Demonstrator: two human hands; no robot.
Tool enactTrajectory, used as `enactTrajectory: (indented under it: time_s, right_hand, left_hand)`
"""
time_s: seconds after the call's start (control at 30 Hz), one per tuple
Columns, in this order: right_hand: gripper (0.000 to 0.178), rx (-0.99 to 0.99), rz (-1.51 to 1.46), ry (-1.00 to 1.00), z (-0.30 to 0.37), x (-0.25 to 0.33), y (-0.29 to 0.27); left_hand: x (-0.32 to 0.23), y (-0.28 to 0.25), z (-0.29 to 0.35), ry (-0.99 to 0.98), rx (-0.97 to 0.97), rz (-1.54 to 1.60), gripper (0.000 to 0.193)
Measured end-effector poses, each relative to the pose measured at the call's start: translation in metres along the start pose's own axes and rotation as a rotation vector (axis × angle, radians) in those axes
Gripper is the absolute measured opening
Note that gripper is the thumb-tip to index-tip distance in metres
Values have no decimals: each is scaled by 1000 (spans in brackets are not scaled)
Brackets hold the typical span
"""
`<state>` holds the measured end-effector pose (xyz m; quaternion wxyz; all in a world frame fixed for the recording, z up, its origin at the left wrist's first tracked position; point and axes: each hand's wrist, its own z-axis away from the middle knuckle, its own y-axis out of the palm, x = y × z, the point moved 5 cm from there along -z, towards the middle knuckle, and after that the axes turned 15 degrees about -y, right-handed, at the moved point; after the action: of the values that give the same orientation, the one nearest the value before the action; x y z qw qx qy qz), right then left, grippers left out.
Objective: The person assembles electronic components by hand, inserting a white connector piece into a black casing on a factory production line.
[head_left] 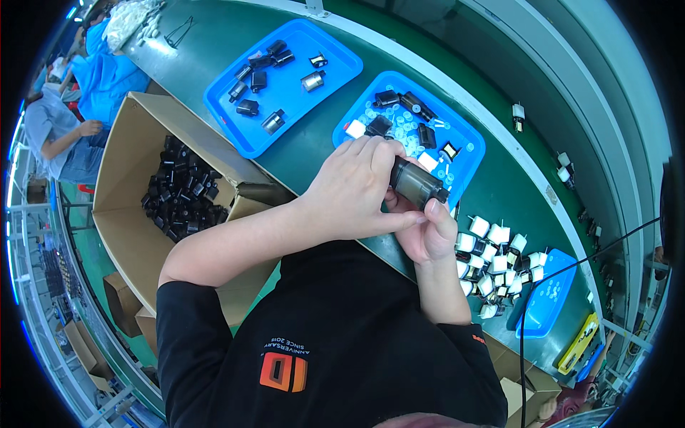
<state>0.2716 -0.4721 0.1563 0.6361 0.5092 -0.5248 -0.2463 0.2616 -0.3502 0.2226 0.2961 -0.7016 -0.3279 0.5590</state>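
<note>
Between my hands, over the near edge of a blue tray (pixel 467 160), is a smoky see-through plastic cylinder (pixel 417 182) with a narrow stub at its right end. My left hand (pixel 357 182) wraps over its left end from above. From below, my right hand (pixel 432 232) grips it, the thumb near the stub. Just beyond my left knuckles shows another dark piece (pixel 379 127); whether it touches the fingers I cannot tell. The tray holds small clear discs (pixel 405 123), white blocks and several dark cylinders.
Farther left, a second blue tray (pixel 314 43) carries dark cylinders. An open cardboard box (pixel 118 167) at my left contains many black parts (pixel 182 189). White-capped parts (pixel 499 264) lie heaped on the green bench to the right, beside a small blue tray (pixel 560 285) and a hanging black cable (pixel 524 342).
</note>
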Motion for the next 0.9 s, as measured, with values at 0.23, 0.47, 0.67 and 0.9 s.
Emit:
enactTrajectory:
  time_s: [0.23, 0.47, 0.67, 0.9]
  right_hand:
    - [67, 77, -1, -38, 7, -18, -11]
    - [60, 163, 248, 60, -42, 29, 7]
    - [39, -262, 2219, -600, -154, 265, -155]
    - [29, -737, 2526, -479, -145, 304, -250]
  left_hand:
    - [7, -1, 6, 12, 70, 26, 67]
    - [2, -24, -9, 7, 98, -29, 91]
    - [84, -119, 34, -233, -265, 101, 53]
    - [282, -117, 151, -539, -807, 264, 25]
